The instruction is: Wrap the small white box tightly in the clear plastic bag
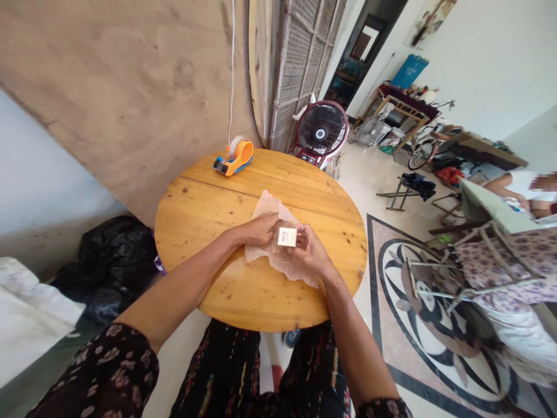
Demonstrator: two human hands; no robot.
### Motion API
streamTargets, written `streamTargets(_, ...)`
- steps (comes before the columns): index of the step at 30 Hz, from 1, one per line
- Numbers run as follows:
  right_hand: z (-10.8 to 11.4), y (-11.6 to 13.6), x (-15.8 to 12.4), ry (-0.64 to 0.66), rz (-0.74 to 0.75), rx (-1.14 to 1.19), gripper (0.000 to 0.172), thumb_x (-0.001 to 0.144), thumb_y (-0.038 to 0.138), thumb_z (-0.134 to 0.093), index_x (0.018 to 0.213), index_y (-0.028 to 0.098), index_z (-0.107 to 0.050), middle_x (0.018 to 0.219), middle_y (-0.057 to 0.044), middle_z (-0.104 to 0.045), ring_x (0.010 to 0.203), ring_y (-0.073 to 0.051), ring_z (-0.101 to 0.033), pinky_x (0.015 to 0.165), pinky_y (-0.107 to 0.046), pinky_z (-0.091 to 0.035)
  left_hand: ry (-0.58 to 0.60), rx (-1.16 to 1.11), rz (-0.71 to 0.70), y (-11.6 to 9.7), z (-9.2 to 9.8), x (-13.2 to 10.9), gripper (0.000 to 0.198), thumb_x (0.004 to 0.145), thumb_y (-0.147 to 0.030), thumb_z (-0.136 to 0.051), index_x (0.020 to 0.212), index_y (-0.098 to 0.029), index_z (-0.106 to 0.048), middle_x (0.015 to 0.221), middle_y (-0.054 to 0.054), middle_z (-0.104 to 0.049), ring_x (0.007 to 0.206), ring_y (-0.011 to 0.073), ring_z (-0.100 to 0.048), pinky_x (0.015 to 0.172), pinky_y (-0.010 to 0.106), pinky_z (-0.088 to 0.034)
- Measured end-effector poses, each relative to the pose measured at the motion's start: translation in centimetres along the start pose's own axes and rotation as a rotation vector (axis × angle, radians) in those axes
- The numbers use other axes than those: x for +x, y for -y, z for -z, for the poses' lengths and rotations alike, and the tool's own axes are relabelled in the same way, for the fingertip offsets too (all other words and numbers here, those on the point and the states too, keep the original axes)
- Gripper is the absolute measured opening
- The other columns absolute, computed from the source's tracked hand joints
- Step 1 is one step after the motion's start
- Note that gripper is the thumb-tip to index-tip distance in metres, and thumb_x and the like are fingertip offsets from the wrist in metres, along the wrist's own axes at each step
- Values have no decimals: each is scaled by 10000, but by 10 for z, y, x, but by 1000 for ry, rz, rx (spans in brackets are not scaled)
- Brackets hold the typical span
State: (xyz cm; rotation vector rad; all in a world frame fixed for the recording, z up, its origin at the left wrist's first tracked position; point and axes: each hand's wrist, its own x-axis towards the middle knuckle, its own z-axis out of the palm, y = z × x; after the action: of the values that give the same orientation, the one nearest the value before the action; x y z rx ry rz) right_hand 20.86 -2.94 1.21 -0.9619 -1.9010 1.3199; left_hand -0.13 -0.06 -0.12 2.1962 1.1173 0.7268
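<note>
A small cream-white box [287, 237] with a barcode label on its end is held between the fingers of my right hand [312, 251]. Beneath it a translucent pinkish sheet of bubble wrap [266, 204] lies spread on the round wooden table [235, 296]. My left hand [260, 229] rests on the wrap just left of the box, its fingers drawn together on the sheet. The fingertips of the left hand are partly hidden, and the wrap's middle is covered by both hands and the box.
An orange tape dispenser [238, 157] with a roll of tape stands at the table's far left edge. Behind the table is a dark red fan [321, 132]. Black plastic bags [108, 261] lie to the left. Another person [509, 188] sits at the right beside folding stools.
</note>
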Motion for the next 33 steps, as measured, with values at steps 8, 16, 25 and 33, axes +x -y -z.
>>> streamTargets(8, 6, 7, -1, 6, 137, -442, 420, 791, 288, -641, 1196, 239, -540, 1261, -81, -575, 1182, -266, -529, 1006, -432, -415, 3, -70, -48, -8, 5, -2, 313, 716, -230, -551, 1022, -179, -507, 1028, 87, -608, 914, 253, -558, 814, 360, -446)
streamTargets(16, 19, 13, -4, -6, 140, -666, 680, 768, 279, -662, 1397, 251, -406, 1407, -110, -483, 1305, -306, -437, 1084, -500, -336, 23, 9, -80, 2, 1, 1, 385, 636, -123, -474, 1017, -180, -484, 1057, 92, -601, 968, 257, -552, 867, 374, -447)
streamTargets(25, 4, 15, 8, -26, 100, -629, 425, 746, 186, -631, 1165, 244, -587, 1159, -71, -652, 1071, -269, -588, 961, -441, -428, 9, 58, 1, -5, 3, 1, 250, 659, -149, -496, 906, -169, -523, 940, 82, -607, 875, 242, -549, 781, 343, -455)
streamTargets(33, -2, 6, 2, 13, -5, -175, 367, 772, 290, -659, 1119, 231, -556, 1117, -56, -662, 1020, -227, -622, 886, -376, -490, 61, -39, -75, -6, 4, 0, 61, 711, -218, -534, 749, -175, -514, 776, 40, -602, 712, 192, -527, 649, 299, -400)
